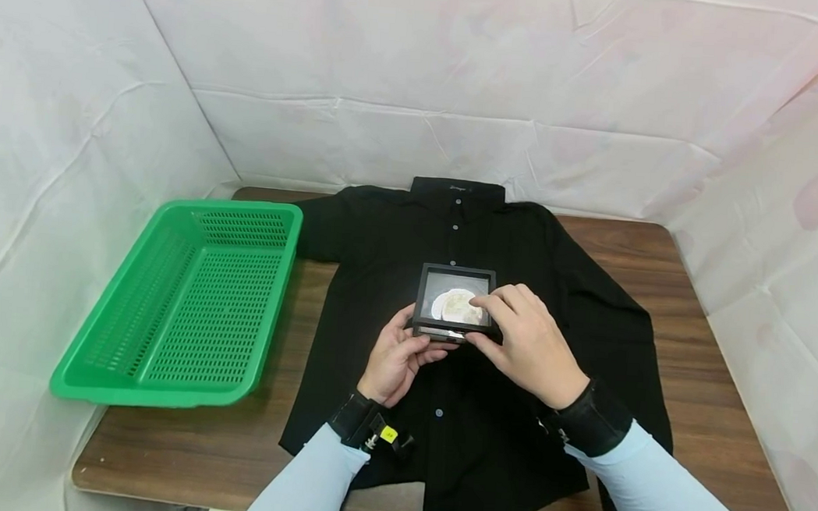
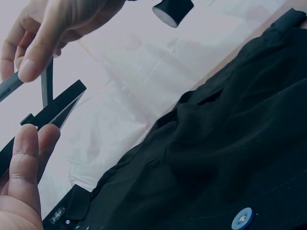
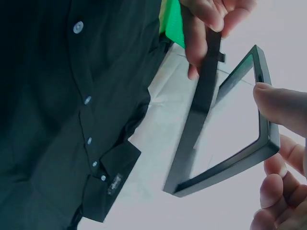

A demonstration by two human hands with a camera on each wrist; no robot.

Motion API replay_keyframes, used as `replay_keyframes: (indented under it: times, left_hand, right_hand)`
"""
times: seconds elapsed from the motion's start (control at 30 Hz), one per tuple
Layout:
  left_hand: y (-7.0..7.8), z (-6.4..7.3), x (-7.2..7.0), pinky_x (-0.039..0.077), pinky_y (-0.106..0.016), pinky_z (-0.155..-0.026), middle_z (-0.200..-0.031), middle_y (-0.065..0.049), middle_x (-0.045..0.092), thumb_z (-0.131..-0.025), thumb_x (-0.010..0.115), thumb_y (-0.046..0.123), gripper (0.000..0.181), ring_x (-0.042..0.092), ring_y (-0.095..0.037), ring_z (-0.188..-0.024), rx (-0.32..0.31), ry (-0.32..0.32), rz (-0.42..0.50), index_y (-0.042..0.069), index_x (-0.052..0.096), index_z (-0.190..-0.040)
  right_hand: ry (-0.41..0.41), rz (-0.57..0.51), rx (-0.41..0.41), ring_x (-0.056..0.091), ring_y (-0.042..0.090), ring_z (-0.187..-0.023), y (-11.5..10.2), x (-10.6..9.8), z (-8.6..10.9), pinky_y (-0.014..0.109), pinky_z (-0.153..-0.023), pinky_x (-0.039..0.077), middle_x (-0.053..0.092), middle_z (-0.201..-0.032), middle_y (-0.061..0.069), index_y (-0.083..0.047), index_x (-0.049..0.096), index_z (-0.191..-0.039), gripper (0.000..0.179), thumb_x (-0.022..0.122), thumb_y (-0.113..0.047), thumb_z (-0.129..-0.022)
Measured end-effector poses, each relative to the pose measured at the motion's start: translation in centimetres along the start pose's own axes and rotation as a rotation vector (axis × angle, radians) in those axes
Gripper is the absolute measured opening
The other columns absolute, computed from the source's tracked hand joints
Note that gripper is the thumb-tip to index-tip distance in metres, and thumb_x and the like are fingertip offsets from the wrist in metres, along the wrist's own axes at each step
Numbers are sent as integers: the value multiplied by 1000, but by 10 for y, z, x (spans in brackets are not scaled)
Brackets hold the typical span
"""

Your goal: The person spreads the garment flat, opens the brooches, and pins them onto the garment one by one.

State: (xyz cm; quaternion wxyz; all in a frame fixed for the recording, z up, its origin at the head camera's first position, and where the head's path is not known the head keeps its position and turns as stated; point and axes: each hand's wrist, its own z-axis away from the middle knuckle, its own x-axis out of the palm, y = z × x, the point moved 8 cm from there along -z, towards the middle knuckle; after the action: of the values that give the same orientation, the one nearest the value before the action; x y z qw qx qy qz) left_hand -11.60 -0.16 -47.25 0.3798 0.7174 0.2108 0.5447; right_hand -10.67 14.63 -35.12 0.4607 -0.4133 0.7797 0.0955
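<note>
A small black square display frame (image 1: 459, 271) with clear panes is held over the shirt, and its two hinged halves stand apart in the right wrist view. Pale gold and silver round discs (image 1: 457, 305) like coins show within it in the head view. My left hand (image 1: 397, 360) grips the lower half (image 3: 196, 115) at its left near corner, fingers beneath. My right hand (image 1: 533, 345) pinches the edge of the other half (image 3: 230, 165), its thumb (image 3: 280, 105) on the rim. Beneath both hands, a black button-up shirt (image 1: 393, 286) lies spread out, collar at the far side.
A green plastic basket (image 1: 266, 340) stands at the left of the wooden table (image 1: 178, 460), beside the shirt's sleeve. White sheeting (image 1: 421, 53) hangs behind and along both sides.
</note>
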Motion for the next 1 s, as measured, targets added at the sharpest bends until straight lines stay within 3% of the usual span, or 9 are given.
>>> replay_keyframes:
  times: [0.3,0.5,0.77,1.0]
  left_hand:
    - [-4,2,1,55,-29,-79,-126,-35,52,-95,41,-9,53,69,-27,-95,-33,17,-28,1,25,-144]
    - [-6,4,4,55,-28,-78,-123,-35,54,-93,40,-10,58,69,-27,-93,-63,25,-43,1,20,-147]
    - [-5,7,11,55,-28,-79,-125,-34,54,-93,38,-11,57,69,-28,-94,-68,-18,-39,2,22,-147]
    - [-2,9,17,55,-27,-77,-126,-35,52,-93,37,-11,59,69,-27,-94,-84,-62,-94,-1,18,-148]
  right_hand:
    - [57,6,-58,51,22,-84,2,-19,-11,37,-72,44,60,-94,6,-7,72,-98,26,82,-16,-76]
    - [105,38,-110,52,23,-81,4,-35,-22,37,-72,43,64,-89,6,-6,74,-93,17,80,-13,-78]
    - [131,96,-141,53,25,-78,10,-53,-36,37,-69,42,66,-85,8,-4,75,-93,16,78,-13,-81]
    - [131,120,-143,54,27,-76,25,-63,-49,38,-68,41,67,-84,8,-4,74,-96,16,76,-13,-83]
